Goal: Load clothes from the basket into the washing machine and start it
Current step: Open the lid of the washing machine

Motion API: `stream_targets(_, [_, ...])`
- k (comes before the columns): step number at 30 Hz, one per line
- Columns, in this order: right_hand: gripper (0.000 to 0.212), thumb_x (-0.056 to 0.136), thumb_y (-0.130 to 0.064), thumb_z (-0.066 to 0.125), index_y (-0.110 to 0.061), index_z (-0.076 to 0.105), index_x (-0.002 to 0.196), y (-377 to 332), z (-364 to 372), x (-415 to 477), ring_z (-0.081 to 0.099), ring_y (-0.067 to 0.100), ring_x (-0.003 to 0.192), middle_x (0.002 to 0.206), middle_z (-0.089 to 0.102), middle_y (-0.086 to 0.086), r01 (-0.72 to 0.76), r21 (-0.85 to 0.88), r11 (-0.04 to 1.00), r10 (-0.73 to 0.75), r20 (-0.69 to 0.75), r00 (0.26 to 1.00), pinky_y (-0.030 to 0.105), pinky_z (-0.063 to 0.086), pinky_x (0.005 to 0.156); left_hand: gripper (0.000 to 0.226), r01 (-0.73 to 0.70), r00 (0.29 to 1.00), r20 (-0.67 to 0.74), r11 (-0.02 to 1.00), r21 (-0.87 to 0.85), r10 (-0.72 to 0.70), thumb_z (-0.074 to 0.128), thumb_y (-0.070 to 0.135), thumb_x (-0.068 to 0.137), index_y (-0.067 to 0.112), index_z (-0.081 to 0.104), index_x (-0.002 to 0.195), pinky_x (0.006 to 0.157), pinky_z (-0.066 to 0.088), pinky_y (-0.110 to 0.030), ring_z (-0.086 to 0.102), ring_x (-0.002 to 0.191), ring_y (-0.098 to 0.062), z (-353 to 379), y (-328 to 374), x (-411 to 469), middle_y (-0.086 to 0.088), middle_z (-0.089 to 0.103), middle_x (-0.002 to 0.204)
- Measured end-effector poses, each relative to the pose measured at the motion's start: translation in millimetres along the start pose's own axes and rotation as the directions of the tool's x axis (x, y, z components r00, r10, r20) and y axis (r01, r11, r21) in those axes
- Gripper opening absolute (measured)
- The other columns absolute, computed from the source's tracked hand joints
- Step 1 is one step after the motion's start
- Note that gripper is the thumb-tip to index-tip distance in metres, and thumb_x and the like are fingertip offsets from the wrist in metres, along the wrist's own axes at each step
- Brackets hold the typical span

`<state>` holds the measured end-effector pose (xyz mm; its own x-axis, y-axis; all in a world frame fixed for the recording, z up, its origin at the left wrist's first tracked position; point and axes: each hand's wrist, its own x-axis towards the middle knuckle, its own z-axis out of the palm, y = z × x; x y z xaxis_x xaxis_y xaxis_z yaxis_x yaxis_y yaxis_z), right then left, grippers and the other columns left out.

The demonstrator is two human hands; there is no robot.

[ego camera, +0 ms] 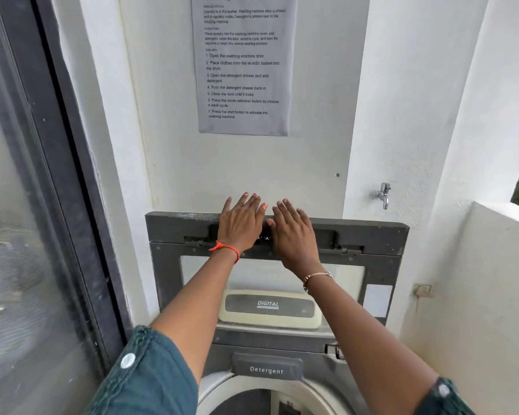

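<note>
"While the lid (168,274) stood up, were clothes in?"
"None I could see. The left hand (241,223) and right hand (294,235) lay flat on its top; the drum (237,402) sat open below them. No basket showed."

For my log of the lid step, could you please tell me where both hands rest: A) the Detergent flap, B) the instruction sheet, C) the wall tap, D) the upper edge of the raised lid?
D: the left hand and the right hand lie flat, fingers straight, on the upper edge of the raised lid, above the Detergent flap.
</note>
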<state>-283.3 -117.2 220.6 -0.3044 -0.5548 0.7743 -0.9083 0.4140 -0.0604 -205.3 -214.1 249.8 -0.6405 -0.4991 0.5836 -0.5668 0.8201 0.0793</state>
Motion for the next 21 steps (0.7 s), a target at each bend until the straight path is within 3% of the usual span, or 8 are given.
stream_targets(8, [0.052, 0.092, -0.031, 0.023, 0.000, 0.056, 0.117, 8.5, 16.0, 16.9, 0.048, 0.028, 0.124, 0.125, 0.058, 0.017, -0.005, 0.060, 0.998, 0.002, 0.056, 0.998, 0.042, 0.038, 0.101, 0.049, -0.029, 0.999, 0.031, 1.000, -0.009, 0.029, 0.019, 0.035, 0.102, 0.015, 0.040, 0.141, 0.117, 0.008, -0.040, 0.023, 0.141, -0.011, 16.4, -6.7, 22.3, 0.003, 0.037, 0.148])
stream_targets(17, [0.048, 0.093, -0.030, 0.026, 0.000, 0.057, 0.116, 12.8, 24.3, 18.0, 0.048, 0.027, 0.124, 0.124, 0.059, 0.016, 0.024, 0.036, 0.999, -0.024, -0.005, 1.000, 0.043, 0.036, 0.103, 0.048, -0.036, 0.999, -0.010, 0.999, -0.019, 0.036, 0.019, 0.034, 0.102, 0.014, 0.045, 0.138, 0.116, 0.006, -0.042, 0.025, 0.141, -0.014, 24.2, -7.2, 27.1, 0.000, 0.041, 0.146])
stream_targets(21, [0.056, 0.093, -0.035, 0.017, -0.003, 0.048, 0.127, 13.8, 22.5, 17.2, 0.034, 0.023, 0.134, 0.138, 0.047, 0.013, 0.040, 0.040, 0.998, -0.042, 0.041, 0.998, 0.040, 0.021, 0.111, 0.050, -0.042, 0.999, -0.027, 0.999, -0.022, 0.041, 0.019, 0.036, 0.102, 0.013, 0.040, 0.141, 0.116, 0.004, -0.042, 0.021, 0.142, -0.014, 23.8, -6.8, 25.9, 0.000, 0.038, 0.149])
